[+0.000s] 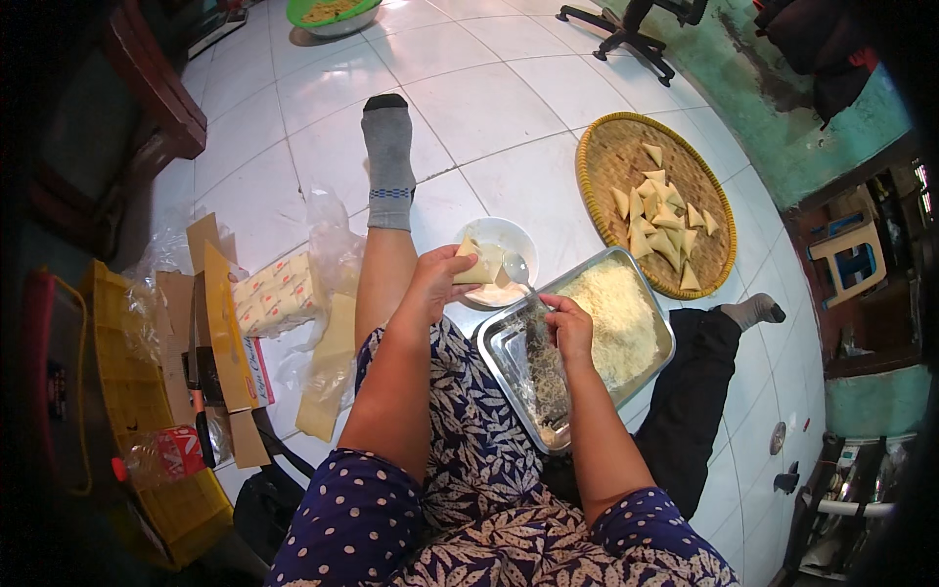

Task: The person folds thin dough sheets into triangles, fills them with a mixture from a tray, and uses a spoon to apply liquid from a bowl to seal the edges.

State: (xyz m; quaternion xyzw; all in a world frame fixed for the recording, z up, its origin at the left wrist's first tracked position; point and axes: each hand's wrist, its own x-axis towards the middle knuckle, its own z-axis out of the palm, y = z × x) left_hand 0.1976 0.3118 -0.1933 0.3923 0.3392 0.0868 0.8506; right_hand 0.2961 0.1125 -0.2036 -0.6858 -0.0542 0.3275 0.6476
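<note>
Pale yellow pastry sheet (476, 264), folded into a loose cone, held tilted over a small white bowl (509, 238). A metal spoon (516, 269) leans in the bowl. Just beside it, a metal tray (504, 347) sits half full of shredded white cheese (614, 323).

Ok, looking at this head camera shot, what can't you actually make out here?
- Right hand: its fingertips curl down over the metal tray, so whether they pinch any grated cheese is hidden.
- White bowl: the left hand and its pastry triangle cover most of it; contents unclear.
- Green bowl: cut off by the top edge.
- Left and right margins: dark and bent by the fisheye lens.
</note>
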